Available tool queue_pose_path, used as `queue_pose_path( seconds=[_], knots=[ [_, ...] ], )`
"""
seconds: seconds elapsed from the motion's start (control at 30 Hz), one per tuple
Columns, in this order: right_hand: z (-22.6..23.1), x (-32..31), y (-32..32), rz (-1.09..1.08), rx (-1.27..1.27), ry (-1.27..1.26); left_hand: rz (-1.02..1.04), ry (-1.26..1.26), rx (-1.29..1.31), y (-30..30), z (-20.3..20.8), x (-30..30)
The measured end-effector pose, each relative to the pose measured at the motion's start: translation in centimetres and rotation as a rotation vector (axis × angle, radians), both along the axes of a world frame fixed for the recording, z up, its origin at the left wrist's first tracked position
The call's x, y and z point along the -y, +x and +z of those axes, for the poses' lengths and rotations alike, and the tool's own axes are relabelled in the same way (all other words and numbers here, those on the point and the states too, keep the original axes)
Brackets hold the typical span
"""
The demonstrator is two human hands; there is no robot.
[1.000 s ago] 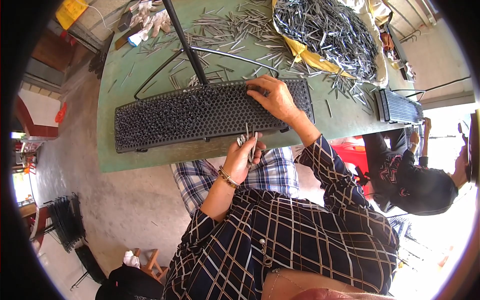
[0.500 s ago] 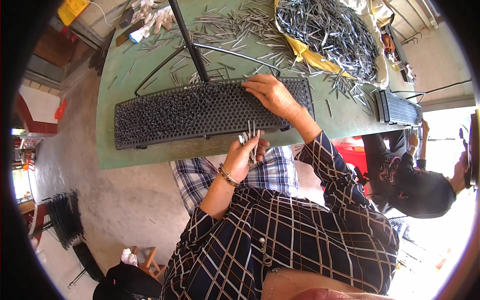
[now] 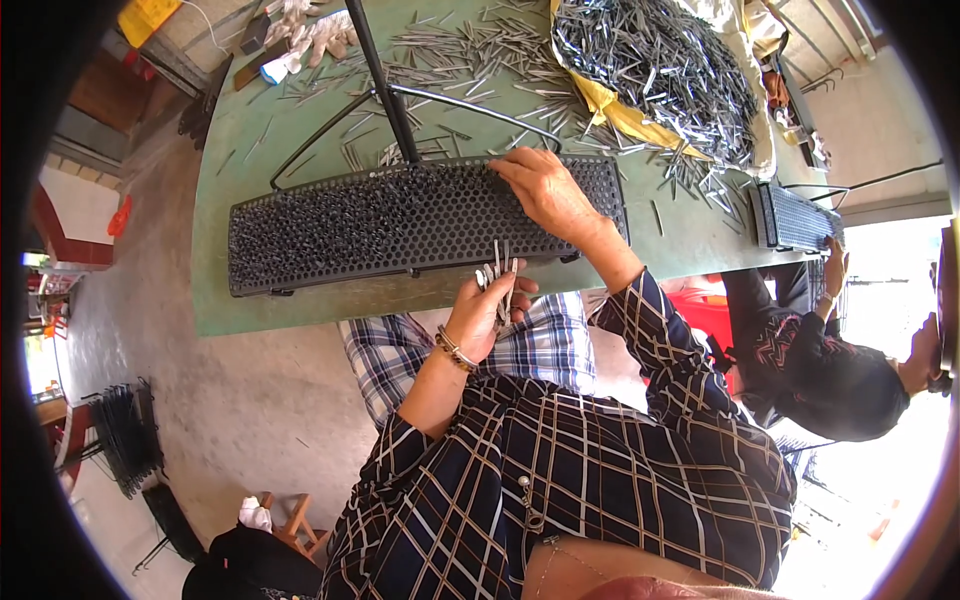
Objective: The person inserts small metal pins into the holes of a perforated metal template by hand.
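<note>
A long black perforated rack (image 3: 450, 220) lies across the near side of the green table. Its left part is densely packed with small dark pieces standing in the holes, while round holes show in the middle and right. My left hand (image 3: 476, 318) is closed around a bunch of thin metal strips (image 3: 500, 272), just in front of the rack's near edge. Over the rack's far half, right of its middle, my right hand (image 3: 548, 196) has its fingertips pinched together against the holes. Whatever those fingertips hold, if anything, is hidden.
Loose metal strips (image 3: 470, 50) scatter over the green table (image 3: 215, 270). A yellow-edged sack (image 3: 620, 115) heaped with strips lies at far right. A black rod frame (image 3: 390, 110) rises behind the rack. Gloves (image 3: 325, 40) lie far left. A co-worker (image 3: 810, 370) handles another rack (image 3: 800, 217) at right.
My right hand has shifted very slightly to the right over the rack. My left hand stays almost in place with its strips. The co-worker's hand at the other rack has moved.
</note>
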State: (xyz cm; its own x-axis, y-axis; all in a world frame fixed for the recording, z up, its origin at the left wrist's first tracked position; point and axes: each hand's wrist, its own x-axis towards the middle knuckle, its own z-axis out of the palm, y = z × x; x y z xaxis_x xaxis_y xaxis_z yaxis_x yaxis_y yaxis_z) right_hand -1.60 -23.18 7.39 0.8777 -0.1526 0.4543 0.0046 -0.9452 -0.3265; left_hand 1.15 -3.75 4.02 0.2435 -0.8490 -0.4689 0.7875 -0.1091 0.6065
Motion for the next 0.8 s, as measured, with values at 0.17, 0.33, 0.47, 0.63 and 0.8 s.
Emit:
queue_pose_path(
  seconds=[0.17, 0.33, 0.47, 0.63, 0.8],
  knots=[
    [0.2, -0.2, 0.2, 0.018, -0.013, -0.134, 0.025, -0.011, -0.011, 0.0, -0.4, -0.3],
    [0.5, 0.0, -0.1, 0.014, -0.088, -0.177, 0.006, -0.023, 0.005, 0.1, -0.3, -0.2],
    [1.5, -0.8, -0.3, 0.029, 0.016, -0.078, 0.066, -0.073, -0.016, 0.4, -0.4, -0.5],
    [1.8, -3.3, -1.9, 0.087, -0.269, 0.725, 0.131, -0.172, 0.056, 0.8, 0.1, -0.4],
    [1.9, -4.4, -1.4, -0.035, -0.457, 1.311, 0.088, -0.172, 0.197, 1.2, 1.1, -0.9]
  ],
)
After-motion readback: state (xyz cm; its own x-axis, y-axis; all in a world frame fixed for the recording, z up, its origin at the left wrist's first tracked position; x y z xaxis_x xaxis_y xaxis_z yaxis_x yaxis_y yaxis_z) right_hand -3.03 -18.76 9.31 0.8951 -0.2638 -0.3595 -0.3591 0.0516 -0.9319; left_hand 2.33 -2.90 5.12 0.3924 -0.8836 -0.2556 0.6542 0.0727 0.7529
